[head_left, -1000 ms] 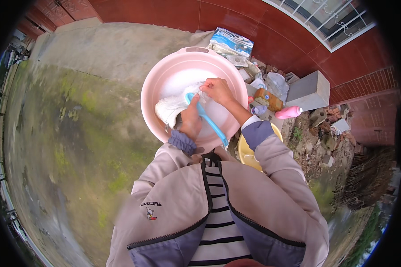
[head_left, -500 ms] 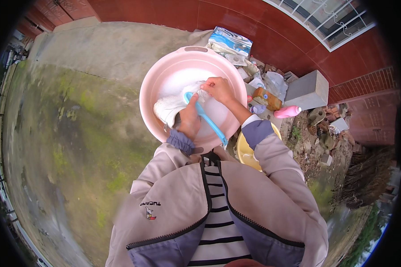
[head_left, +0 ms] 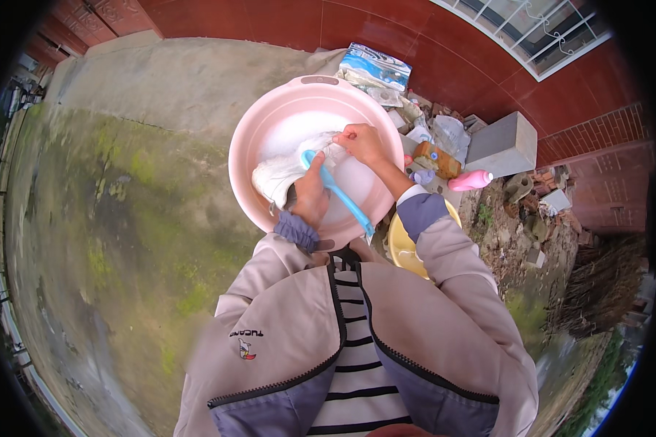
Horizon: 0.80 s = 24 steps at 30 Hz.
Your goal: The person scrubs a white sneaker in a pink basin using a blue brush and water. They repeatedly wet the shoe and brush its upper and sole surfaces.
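Observation:
A white, wet shoe point(head_left: 273, 177) is held over the pink basin point(head_left: 244, 124), above white suds. My left hand point(head_left: 312, 195) is partly inside the shoe's dark opening, its thumb pressed over a long light-blue brush point(head_left: 348, 202). The brush slants down to the right, its lower end close to the basin's near rim. My right hand point(head_left: 362, 144) is closed in a pinch at the far right end of the shoe. What lies between those fingertips is too small to make out clearly, and the left fingers are mostly hidden.
A yellow basin point(head_left: 402, 244) stands right of the pink one, partly behind my right sleeve. Beyond it lie a pink bottle point(head_left: 471, 180), a grey block point(head_left: 503, 146), a blue-and-white box point(head_left: 375, 65) and rubble. A red wall point(head_left: 270, 22) runs along the back.
My right hand has shifted very slightly to the right, its pinch still at the shoe's end. My left hand, the brush and the basin stay practically where they were.

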Tool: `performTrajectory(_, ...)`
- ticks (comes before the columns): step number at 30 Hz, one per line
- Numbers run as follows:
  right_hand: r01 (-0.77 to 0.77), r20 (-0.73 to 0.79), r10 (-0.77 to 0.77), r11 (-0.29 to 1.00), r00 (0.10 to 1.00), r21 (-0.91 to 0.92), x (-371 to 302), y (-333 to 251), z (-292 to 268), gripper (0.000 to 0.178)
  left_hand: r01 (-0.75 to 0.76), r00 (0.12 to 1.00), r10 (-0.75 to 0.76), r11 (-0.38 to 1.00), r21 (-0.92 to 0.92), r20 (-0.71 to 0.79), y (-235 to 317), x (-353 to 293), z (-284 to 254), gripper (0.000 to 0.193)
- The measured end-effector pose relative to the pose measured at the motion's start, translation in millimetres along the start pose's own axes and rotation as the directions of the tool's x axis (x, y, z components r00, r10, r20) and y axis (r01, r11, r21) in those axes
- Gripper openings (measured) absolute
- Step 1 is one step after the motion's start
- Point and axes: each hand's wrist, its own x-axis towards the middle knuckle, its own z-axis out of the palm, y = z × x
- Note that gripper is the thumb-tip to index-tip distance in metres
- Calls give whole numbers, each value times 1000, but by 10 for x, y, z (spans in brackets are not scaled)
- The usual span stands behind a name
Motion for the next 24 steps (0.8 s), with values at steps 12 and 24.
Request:
performTrajectory(12, 54, 28, -54, 998, 998, -28, -1, -75, -25, 23, 20, 1000, -20, 1000, 18, -17, 21, -15, 5, 38)
performTrajectory(24, 85, 40, -83, 995, 996, -52, -15, 6, -6, 26, 32, 999, -32, 999, 4, 36, -7, 99, -79, 37)
